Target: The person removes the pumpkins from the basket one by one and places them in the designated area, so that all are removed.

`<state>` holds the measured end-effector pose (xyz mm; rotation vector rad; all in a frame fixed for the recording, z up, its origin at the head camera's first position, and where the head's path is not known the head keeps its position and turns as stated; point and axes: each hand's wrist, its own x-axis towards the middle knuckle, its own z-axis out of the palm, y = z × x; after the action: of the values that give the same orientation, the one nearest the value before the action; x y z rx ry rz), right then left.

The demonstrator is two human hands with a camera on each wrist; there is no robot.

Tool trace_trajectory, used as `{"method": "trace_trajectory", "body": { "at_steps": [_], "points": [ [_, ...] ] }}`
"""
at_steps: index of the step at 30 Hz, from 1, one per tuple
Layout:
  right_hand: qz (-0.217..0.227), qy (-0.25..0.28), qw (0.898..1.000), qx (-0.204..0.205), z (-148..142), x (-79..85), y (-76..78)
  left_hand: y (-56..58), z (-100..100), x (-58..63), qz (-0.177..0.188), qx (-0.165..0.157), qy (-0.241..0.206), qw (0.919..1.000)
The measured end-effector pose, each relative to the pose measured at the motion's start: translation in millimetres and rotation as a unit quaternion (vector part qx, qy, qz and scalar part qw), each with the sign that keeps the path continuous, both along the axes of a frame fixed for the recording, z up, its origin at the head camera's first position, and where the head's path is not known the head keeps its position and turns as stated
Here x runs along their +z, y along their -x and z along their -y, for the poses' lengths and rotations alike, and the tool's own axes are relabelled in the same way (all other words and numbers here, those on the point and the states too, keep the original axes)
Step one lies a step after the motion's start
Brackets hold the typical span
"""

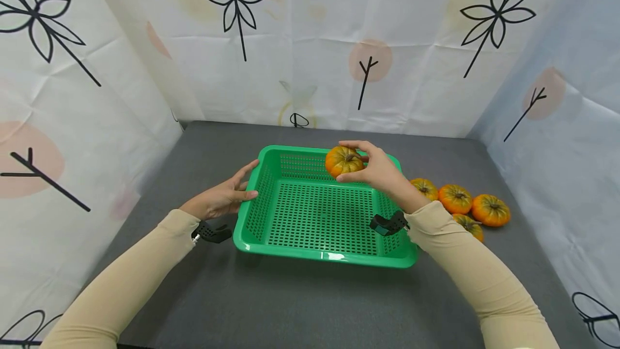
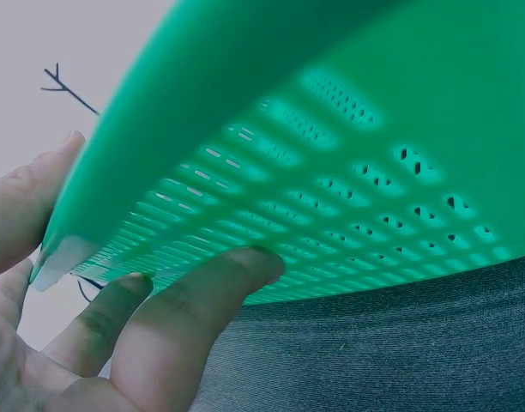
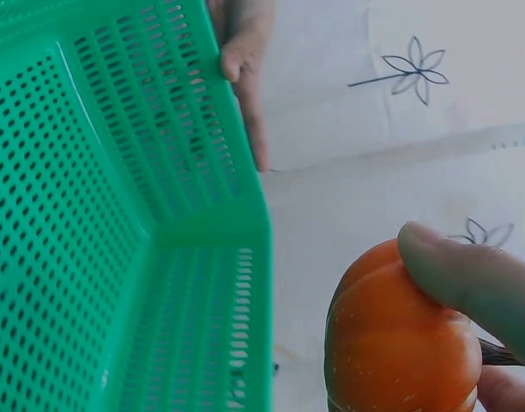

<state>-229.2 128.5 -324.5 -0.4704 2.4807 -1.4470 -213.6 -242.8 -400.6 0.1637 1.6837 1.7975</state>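
Observation:
A green plastic basket (image 1: 290,250) with slotted walls and a perforated floor is at the middle of the grey table; nothing lies in it. My left hand (image 1: 224,196) grips its left rim. In the left wrist view, the thumb is on the rim and the fingers (image 2: 181,322) lie against the outer wall. A small orange pumpkin (image 1: 341,161) with greenish streaks is held between the thumb and fingers of my right hand (image 1: 382,171), over the basket's far side. The right wrist view shows this pumpkin (image 3: 400,335) close up, apart from the basket wall (image 3: 185,318).
Several more small pumpkins (image 1: 491,210) sit close together on the table, right of the basket, partly behind my right forearm. White patterned cloth (image 1: 310,42) hangs round the table's back and sides. A black strap device (image 1: 389,223) is on my right wrist.

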Motion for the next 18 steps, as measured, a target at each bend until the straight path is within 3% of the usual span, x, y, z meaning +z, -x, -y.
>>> {"method": "trace_trajectory", "body": {
  "at_steps": [9,18],
  "points": [
    [-0.031,-0.040,0.998,-0.045,-42,11.3,-15.2,0.0,1,-0.3,-0.001,-0.002,-0.003,1.0000],
    [-0.036,-0.037,0.992,-0.115,-84,14.4,-31.3,1.5,2,-2.6,-0.004,-0.003,-0.004,1.0000]
  ]
}}
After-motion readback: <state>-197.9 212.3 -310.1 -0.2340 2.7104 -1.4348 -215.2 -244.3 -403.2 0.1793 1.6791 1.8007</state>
